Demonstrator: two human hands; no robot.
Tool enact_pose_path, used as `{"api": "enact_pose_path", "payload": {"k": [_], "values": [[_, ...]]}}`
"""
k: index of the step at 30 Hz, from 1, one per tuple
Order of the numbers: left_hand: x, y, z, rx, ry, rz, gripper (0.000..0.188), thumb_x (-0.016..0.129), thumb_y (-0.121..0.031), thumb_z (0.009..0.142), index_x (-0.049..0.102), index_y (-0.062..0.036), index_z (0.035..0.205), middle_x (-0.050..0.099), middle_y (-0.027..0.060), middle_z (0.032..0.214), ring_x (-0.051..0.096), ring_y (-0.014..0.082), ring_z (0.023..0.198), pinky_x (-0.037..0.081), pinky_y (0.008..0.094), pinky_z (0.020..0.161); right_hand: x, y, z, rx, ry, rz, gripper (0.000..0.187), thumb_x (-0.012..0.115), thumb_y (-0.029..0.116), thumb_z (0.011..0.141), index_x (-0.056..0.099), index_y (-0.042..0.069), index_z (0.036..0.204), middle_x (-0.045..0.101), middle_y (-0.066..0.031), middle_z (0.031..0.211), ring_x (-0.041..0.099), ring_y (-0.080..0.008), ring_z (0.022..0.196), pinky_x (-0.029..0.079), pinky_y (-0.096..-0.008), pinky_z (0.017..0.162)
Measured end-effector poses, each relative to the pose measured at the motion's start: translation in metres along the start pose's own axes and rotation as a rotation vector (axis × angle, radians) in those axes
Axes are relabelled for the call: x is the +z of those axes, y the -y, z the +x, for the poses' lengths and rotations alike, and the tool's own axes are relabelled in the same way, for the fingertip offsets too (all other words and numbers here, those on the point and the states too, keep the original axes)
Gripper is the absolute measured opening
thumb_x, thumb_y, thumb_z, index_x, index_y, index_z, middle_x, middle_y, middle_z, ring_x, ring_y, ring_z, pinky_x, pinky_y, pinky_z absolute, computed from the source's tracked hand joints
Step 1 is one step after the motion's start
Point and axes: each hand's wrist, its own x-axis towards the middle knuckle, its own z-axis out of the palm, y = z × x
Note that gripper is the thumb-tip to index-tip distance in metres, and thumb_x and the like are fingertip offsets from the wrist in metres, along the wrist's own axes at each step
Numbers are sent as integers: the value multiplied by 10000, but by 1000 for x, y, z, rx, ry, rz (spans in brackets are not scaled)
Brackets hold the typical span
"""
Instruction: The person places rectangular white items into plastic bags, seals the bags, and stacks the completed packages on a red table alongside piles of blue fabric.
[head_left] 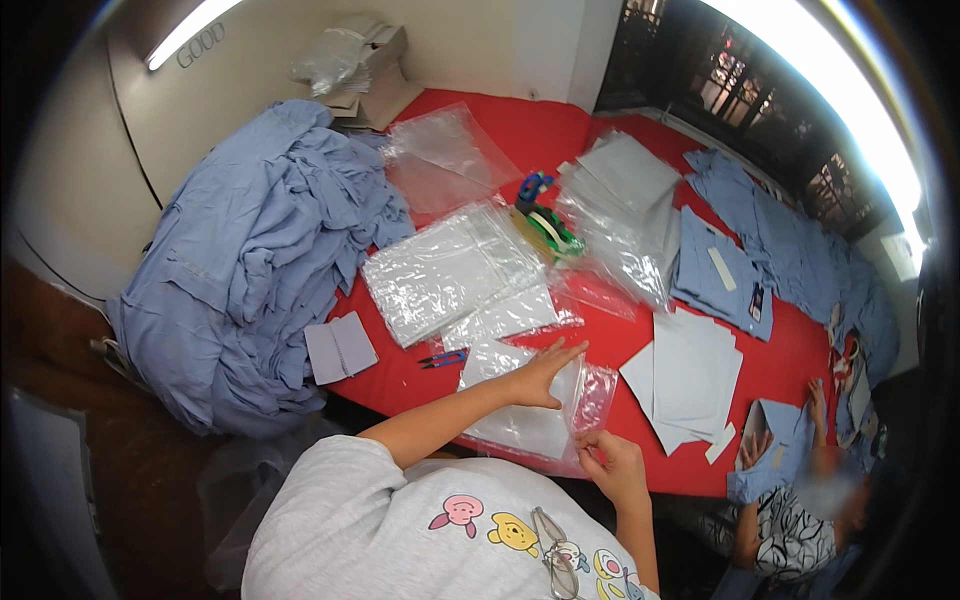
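Note:
A clear plastic bag (515, 430) with a white sheet inside lies at the table's near edge, in front of my body. My left hand (540, 380) rests on it with thumb and fingers spread. At the bag's right near corner, my right hand (612, 466) is closed, its fingertips pinching the clear plastic edge. Just beyond lies a stack of bagged flat white sheets (450, 265). Blue-handled thread snips (444, 358) sit left of the bag, near my left forearm.
Blue shirts (250, 250) are heaped at the left, beside a small notebook (341, 348). A green tape dispenser (556, 232) stands mid-table near clear bags (620, 220). White cards (690, 375) and folded shirts (720, 265) lie right. A co-worker's hands (756, 450) touch a shirt. Red cloth (600, 345) covers the table.

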Motion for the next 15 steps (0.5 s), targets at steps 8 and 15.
{"api": "enact_pose_path", "payload": {"k": [8, 15], "values": [[-171, 32, -38, 33, 40, -674, 197, 833, -121, 960, 701, -42, 1083, 792, 143, 1085, 767, 294, 1109, 622, 417, 956, -32, 47, 169, -209, -54, 657, 314, 784, -14, 925, 670, 17, 1216, 771, -228, 1229, 778, -353, 1105, 588, -488, 1043], [-322, 78, -1, 30, -611, -916, 156, 752, -142, 1050, 640, -63, 1124, 809, 91, 1080, 795, 176, 983, 614, 279, 698, 88, 70, 333, 44, -17, 886, 643, 714, 124, 1034, 434, 46, 1607, 697, -244, 1396, 737, -304, 1183, 588, -397, 980]]}}
